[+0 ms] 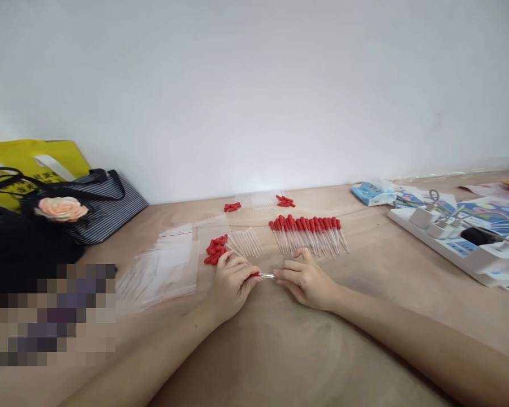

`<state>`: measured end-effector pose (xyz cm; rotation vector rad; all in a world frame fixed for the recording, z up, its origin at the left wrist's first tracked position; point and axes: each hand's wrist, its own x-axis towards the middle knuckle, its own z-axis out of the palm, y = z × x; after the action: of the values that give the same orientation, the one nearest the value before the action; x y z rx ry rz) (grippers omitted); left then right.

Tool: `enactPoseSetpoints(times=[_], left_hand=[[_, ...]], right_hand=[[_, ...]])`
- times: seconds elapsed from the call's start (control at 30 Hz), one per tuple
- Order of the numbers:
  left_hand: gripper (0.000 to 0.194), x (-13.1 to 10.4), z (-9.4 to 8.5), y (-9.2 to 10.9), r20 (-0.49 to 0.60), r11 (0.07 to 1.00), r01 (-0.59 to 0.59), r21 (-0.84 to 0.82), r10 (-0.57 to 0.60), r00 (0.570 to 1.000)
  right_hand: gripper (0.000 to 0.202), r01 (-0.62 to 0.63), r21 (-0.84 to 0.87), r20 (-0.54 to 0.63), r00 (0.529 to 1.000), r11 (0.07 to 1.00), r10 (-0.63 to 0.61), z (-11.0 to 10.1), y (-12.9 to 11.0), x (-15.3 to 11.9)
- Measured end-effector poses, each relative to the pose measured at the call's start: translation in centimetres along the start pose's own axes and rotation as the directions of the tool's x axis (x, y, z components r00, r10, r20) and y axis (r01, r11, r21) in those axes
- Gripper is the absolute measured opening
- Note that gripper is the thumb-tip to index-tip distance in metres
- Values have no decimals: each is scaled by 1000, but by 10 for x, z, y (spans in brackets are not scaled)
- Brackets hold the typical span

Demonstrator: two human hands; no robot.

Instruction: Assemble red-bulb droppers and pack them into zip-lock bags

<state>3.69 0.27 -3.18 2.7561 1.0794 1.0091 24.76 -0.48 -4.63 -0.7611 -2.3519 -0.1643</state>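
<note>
My left hand (234,282) pinches a red rubber bulb (253,276) at the middle of the table. A clear thin tube (266,275) runs from the bulb to the fingertips of my right hand (304,278), which are closed on its other end. Just beyond my left hand lie a pile of loose red bulbs (216,250) and a fan of clear tubes (246,242). Behind my right hand, a row of droppers (307,230) lies side by side, red bulbs pointing to the wall.
Clear plastic bags (165,260) lie at the left. Farther left are a striped bag (106,206) and a yellow bag (68,152). On the right sit a white power strip (449,249), a blue tissue pack (371,194) and papers. More red bulbs (285,200) lie near the wall.
</note>
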Motion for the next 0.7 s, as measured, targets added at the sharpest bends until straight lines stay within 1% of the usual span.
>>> enactPoseSetpoints(times=[0.13, 0.2, 0.37, 0.7], left_hand=[[12, 0, -2, 4, 31, 997, -67, 49, 66, 997], [13, -1, -3, 4, 33, 994, -82, 71, 79, 996], [14, -1, -3, 5, 65, 990, -106, 94, 100, 993], [16, 0, -1, 7, 71, 988, -120, 92, 114, 991]], right_hand=[[28, 101, -118, 22, 995, 988, -99, -3, 1, 1], [29, 117, -145, 20, 993, 982, -116, -3, 0, 2], [29, 38, -89, 17, 999, 995, -37, 1, -4, 6], [28, -24, 29, 42, 999, 999, 23, 9, -10, 10]])
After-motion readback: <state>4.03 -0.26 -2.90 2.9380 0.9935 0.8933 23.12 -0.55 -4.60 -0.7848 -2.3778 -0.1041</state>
